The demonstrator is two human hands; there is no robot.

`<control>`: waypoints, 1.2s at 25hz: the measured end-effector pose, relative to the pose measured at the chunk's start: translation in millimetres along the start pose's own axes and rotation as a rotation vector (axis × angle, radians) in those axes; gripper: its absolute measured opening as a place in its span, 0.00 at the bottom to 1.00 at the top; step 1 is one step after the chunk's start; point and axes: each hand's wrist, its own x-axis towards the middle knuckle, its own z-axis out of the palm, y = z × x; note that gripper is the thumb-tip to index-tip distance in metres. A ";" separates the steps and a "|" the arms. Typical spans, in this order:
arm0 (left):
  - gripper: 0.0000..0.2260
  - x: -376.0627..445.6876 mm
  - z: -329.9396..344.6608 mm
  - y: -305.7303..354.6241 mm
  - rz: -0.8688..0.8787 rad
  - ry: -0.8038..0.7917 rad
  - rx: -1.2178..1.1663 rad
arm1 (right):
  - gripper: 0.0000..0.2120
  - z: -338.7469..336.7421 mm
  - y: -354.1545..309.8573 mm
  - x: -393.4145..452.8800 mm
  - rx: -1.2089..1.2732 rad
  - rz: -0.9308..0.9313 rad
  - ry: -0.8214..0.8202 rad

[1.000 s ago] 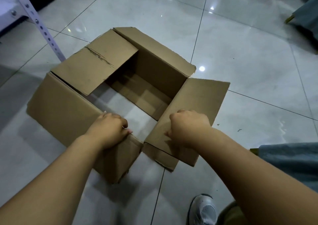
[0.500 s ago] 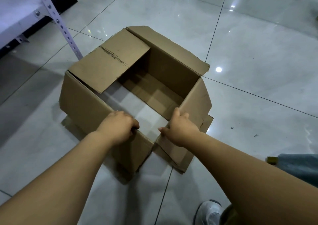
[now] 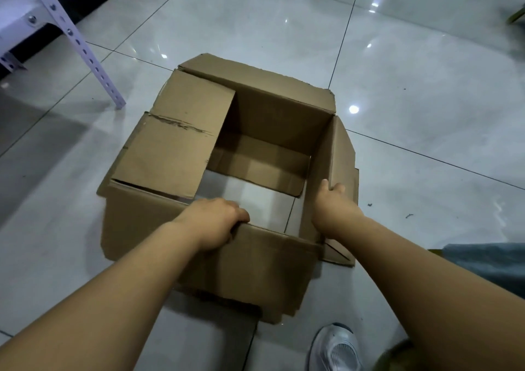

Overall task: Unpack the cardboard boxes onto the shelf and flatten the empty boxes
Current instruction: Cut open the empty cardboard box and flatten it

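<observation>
open cardboard box (image 3: 272, 268) on the tiled floor (image 3: 426, 86), nothing inside, floor showing through its opened bottom, left hand (image 3: 216, 223) curled over the near wall's rim, right hand (image 3: 331, 200) gripping the right wall, shelf leg (image 3: 82, 50) beyond the left hand

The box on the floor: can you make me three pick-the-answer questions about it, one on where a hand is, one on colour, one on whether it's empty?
1. Where is the left hand?
A. on the box's near edge
B. on the shoe
C. on the shelf leg

2. What colour is the box?
A. white
B. brown
C. blue

3. What is inside the box?
A. bottles
B. toys
C. nothing, floor shows through

Answers:
1 A: its fingers curl over the near wall's top edge.
2 B: plain brown cardboard.
3 C: grey floor tile is visible through the open bottom.
</observation>
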 end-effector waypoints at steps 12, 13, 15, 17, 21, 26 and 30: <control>0.18 10.8 -7.5 -3.5 -0.173 0.188 0.027 | 0.20 -14.4 -14.3 -2.0 -0.063 -0.171 0.245; 0.19 10.4 -6.7 -9.1 -0.237 0.245 0.046 | 0.20 -14.0 -23.0 -1.4 -0.049 -0.229 0.256; 0.23 8.2 -5.9 -19.2 -0.375 0.275 0.030 | 0.20 -10.9 -39.4 -0.5 -0.031 -0.316 0.236; 0.27 6.3 -4.2 -27.6 -0.495 0.238 -0.044 | 0.19 -6.8 -51.3 0.5 -0.027 -0.362 0.201; 0.26 4.2 -1.9 -36.6 -0.564 0.228 -0.139 | 0.19 -3.2 -70.7 3.6 -0.056 -0.396 0.175; 0.27 -9.6 -9.9 -37.5 -0.492 0.351 -0.117 | 0.18 -0.1 -84.0 1.9 -0.080 -0.442 0.141; 0.28 -29.2 -23.6 -48.4 -0.463 0.506 -0.158 | 0.20 1.8 -103.9 -0.9 -0.106 -0.523 0.081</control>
